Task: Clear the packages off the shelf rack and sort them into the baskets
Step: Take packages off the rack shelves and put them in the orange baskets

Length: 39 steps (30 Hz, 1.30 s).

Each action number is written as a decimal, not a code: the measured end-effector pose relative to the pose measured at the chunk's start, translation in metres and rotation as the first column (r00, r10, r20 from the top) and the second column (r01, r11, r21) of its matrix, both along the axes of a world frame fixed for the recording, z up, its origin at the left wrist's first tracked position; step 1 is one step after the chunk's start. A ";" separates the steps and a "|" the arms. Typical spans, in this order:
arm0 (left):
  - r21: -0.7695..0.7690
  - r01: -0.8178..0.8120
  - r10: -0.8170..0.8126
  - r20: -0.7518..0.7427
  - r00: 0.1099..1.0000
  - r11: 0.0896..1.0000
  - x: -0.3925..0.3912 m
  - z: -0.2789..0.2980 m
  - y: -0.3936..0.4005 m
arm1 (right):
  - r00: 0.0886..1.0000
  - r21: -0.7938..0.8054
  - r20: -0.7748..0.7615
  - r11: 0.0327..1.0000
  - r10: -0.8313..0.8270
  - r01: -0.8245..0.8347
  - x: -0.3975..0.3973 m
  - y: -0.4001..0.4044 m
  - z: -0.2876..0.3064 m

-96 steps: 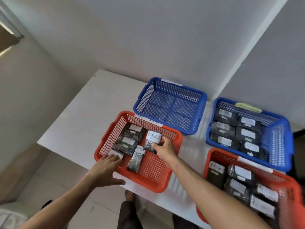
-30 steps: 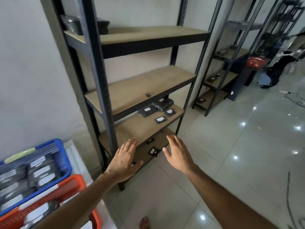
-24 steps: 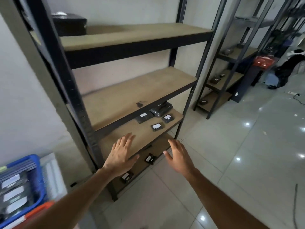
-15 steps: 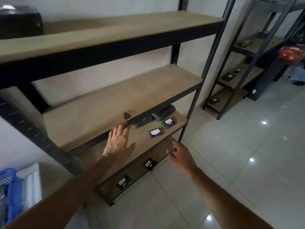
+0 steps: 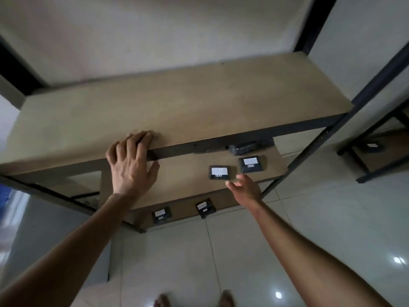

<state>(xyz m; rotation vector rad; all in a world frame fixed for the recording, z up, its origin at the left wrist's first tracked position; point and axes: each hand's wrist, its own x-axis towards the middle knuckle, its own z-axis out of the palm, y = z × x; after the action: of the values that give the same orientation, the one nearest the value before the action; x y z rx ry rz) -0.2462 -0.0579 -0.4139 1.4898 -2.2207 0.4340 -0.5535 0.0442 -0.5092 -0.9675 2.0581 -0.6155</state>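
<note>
I stand close to the shelf rack [image 5: 199, 103], looking down on its wooden boards. My left hand [image 5: 130, 165] rests on the front edge of the bare upper board, fingers curled over the edge. My right hand [image 5: 245, 188] reaches out, fingers relaxed, just below a black package with a white label [image 5: 219, 172] on the lower board. A second labelled package [image 5: 251, 164] lies to its right, and a dark wrapped bundle [image 5: 250, 147] sits partly hidden under the upper board. Two more packages [image 5: 161, 214] [image 5: 205, 207] lie on the bottom board.
Black steel posts [image 5: 332, 129] frame the rack. A second rack [image 5: 380, 151] with a package on it stands to the right. A sliver of blue basket [image 5: 4, 191] shows at the left edge. Glossy floor tiles [image 5: 332, 218] spread below, with my bare feet at the bottom.
I have stepped closer and bent over the rack. My left hand came to rest on the upper board's front edge. My right hand moved up toward the labelled package on the lower board.
</note>
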 end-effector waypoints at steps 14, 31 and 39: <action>-0.397 -0.069 0.037 -0.087 0.995 0.915 -0.011 -0.033 -0.022 | 0.984 0.076 -0.176 0.996 -0.038 0.052 0.005 -0.111 -0.138; -0.336 -0.021 0.000 -0.062 0.998 0.941 -0.008 -0.027 -0.018 | 0.887 -0.182 0.459 0.972 -0.050 0.149 0.012 -0.062 -0.105; 0.136 0.112 -0.111 -0.010 0.994 0.984 0.007 0.023 0.013 | 0.788 -0.331 0.600 0.940 0.141 0.084 0.058 -0.004 0.016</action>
<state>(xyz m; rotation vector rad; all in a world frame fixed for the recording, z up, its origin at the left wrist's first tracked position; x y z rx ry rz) -0.2394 -0.0451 -0.3909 1.4219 -2.3592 0.2489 -0.4956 0.0406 -0.4932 -0.8321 1.3647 -1.1369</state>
